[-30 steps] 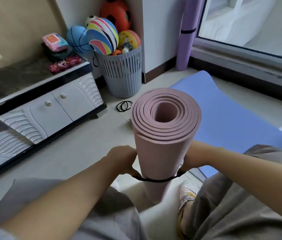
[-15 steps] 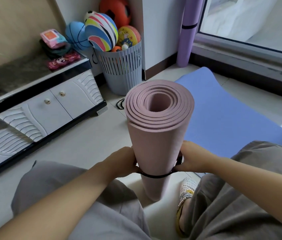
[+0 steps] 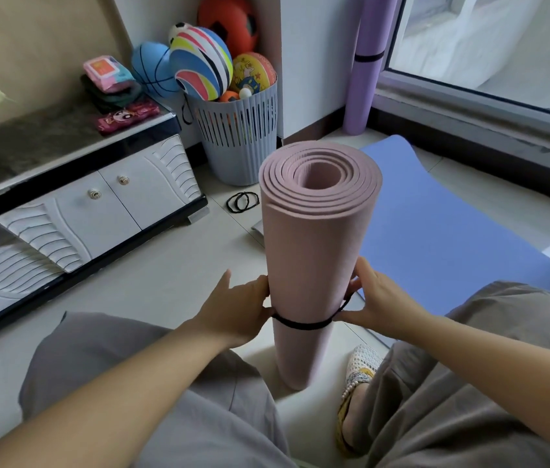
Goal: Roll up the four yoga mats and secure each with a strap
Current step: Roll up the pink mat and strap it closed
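Observation:
A rolled pink yoga mat (image 3: 314, 251) stands upright on the floor between my knees. A black elastic strap (image 3: 300, 324) circles its lower part. My left hand (image 3: 236, 309) pinches the strap at the roll's left side, and my right hand (image 3: 378, 298) pinches it at the right side, where it is pulled a little away from the mat. A blue mat (image 3: 452, 231) lies flat on the floor behind the roll. A rolled purple mat (image 3: 365, 79) with a black strap leans upright in the corner by the window. Two spare black straps (image 3: 242, 201) lie on the floor.
A grey slatted basket (image 3: 238, 136) full of balls stands against the wall. A low white cabinet (image 3: 81, 211) with a dark top runs along the left. The window sill (image 3: 486, 109) borders the right. My grey-trousered knees and a slippered foot (image 3: 358, 376) flank the pink roll.
The strap has slid up the pink roll with both hands following it. The roll now stands farther from the camera and more upright.

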